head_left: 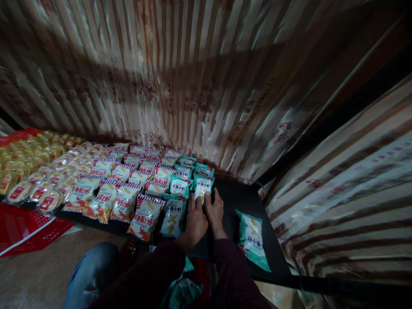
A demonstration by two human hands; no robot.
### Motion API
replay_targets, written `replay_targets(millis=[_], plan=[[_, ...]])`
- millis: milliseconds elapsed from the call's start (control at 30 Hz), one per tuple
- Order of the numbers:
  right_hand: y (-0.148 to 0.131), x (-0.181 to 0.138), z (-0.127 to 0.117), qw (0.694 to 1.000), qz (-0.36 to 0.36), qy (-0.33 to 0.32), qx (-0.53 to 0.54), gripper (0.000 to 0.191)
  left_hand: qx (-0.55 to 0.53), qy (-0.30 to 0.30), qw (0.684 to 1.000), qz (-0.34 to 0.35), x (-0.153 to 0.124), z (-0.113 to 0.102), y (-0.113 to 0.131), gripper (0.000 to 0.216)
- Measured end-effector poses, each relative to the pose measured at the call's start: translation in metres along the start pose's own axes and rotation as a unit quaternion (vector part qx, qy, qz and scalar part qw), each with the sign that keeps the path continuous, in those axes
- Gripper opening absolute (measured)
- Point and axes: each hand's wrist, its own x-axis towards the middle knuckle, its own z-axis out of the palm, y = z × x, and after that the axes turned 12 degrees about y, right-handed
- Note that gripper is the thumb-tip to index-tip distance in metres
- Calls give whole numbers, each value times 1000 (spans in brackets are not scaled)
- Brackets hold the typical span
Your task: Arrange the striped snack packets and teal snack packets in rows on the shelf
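Observation:
A green-and-white snack bag (203,185) stands in the right-hand column of green bags on the black shelf (228,201). My left hand (195,219) rests its outstretched fingers at the bag's lower left. On the lower right side, my right hand (215,211) lies with fingers extended, close beside the left. Neither hand visibly wraps round the bag, whose lower part is hidden by fingers. Left of my left hand is another green snack bag (173,215). To the right, a single green snack bag (252,240) lies flat, its printing upside down.
Rows of red-and-white snack bags (146,216) fill the shelf to the left, then round packs (50,199) and yellow packs (19,167). Striped plastic sheeting (180,77) hangs behind. A red crate (27,229) stands below left; more green packaging (183,292) lies below my arms.

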Motion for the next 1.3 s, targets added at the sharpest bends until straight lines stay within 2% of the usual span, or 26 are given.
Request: replay_targets(millis=[300, 567, 867, 1100, 1300], plan=[[-3, 19, 6, 999, 19, -27, -2, 67, -21, 11, 1000, 5, 6, 9, -7, 68], [-5, 17, 10, 1000, -2, -19, 11, 67, 31, -7, 999, -2, 6, 0, 2, 67], [-1, 19, 16, 999, -25, -20, 8, 62, 26, -7, 1000, -9, 8, -3, 5, 68], [-4, 13, 8, 1000, -24, -8, 5, 71, 29, -7, 1000, -3, 3, -5, 7, 70], [-2, -8, -3, 999, -28, 19, 12, 71, 32, -12, 999, 30, -11, -6, 6, 60]])
